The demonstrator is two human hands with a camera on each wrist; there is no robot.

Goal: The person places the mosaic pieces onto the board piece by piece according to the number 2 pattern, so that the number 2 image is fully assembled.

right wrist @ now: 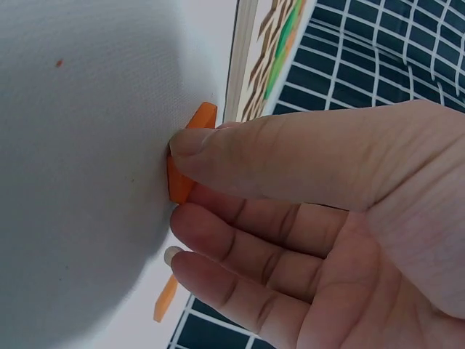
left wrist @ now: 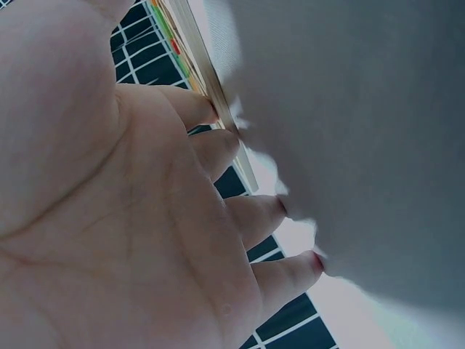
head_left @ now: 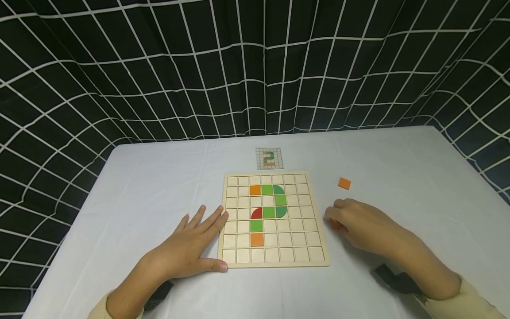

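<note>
A wooden grid board [head_left: 295,255] lies on the table with orange, green and red tiles set in some of its squares. My left hand [head_left: 187,248] is spread flat at the board's left side, fingertips at its edge. Right of the board, my right hand [head_left: 364,228] pinches an orange square tile [right wrist: 178,178] between thumb and fingers, close to the tabletop. Most of that tile is covered by the hand in the head view. Beyond the hand lies another orange tile [head_left: 344,183], flat on the table.
A small pattern card [head_left: 269,158] with a coloured figure on a grid lies behind the board. The white tablecloth [head_left: 159,177] spreads all round. Dark cloth with a white grid [head_left: 239,66] hangs at the back and sides.
</note>
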